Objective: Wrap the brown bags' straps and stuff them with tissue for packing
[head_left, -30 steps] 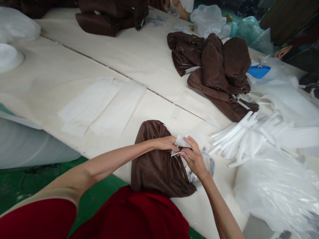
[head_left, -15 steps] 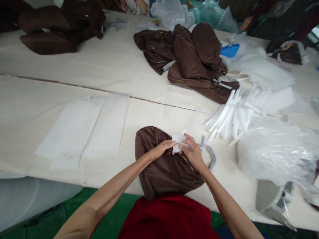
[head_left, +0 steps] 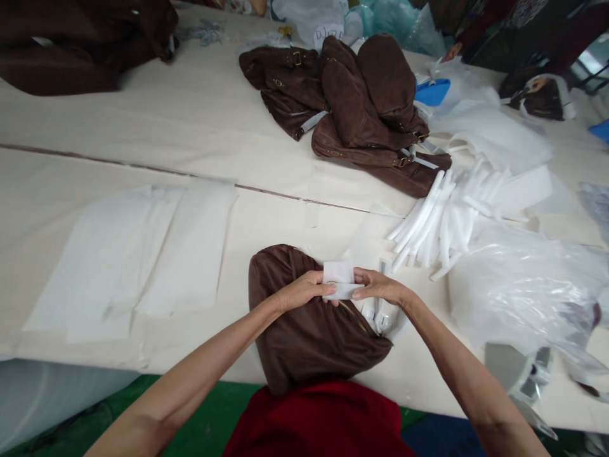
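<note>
1. Pinching a folded white foam strip between them, the left hand and right hand hold it by opposite ends, fingers pressed together on it.
2. Directly beneath, a brown suede bag lies at the table's near edge, with the left hand resting on it and the strip just above its upper right side.
3. Right of the bag, a heap of white foam rolls lies beside a large clear plastic sheet.
4. Left of the hands, flat white foam sheets lie on the cream-covered table.
5. Toward the far edge is a pile of brown suede bags, with a blue plastic item just beyond it.
6. Near the far right corner, a co-worker's hand shows, small and partly hidden.
</note>
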`<state>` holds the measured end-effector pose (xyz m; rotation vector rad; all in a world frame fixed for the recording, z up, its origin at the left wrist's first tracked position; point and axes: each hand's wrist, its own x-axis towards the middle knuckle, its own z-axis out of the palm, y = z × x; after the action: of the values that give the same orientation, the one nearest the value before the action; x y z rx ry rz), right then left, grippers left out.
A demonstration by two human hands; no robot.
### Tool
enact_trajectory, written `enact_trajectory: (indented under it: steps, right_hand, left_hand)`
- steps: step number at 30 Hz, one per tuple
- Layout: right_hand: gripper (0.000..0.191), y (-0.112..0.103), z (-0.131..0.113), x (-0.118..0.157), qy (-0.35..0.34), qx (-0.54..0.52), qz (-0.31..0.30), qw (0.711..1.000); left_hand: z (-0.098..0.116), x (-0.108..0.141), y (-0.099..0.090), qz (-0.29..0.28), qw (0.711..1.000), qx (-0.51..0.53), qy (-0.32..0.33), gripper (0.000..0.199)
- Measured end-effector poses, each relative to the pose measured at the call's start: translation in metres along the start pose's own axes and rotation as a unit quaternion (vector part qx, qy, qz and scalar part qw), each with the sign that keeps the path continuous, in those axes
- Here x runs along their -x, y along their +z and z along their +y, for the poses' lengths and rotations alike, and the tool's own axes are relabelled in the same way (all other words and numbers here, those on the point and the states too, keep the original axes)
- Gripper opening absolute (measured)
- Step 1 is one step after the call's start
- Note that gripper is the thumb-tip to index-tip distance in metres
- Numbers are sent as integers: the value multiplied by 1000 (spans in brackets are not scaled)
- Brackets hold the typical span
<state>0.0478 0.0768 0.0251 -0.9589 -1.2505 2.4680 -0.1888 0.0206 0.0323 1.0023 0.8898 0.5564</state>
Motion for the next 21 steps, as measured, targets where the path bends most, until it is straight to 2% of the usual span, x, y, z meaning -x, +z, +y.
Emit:
enact_trajectory:
  steps: [3, 8, 11, 17, 21]
  right_hand:
    - [53, -3, 4, -6, 6, -14, -16, 1000]
    - [40, -4, 18, -1, -48, 7, 82, 995]
    - [33, -4, 19, 6, -63, 51, 100, 992]
    - [27, -8, 12, 8, -121, 111, 45, 985]
    - [28, -12, 8, 6, -118, 132, 8, 984]
  left_hand:
    - [4, -1, -1, 2, 1000, 18, -11, 33]
    - [2, -5, 2, 30, 998, 57, 4, 39]
    - [0, -7, 5, 57, 995, 85, 14, 41]
    - [0, -7, 4, 58, 994, 93, -8, 30]
    - [0, -6, 1, 60, 994, 91, -27, 22]
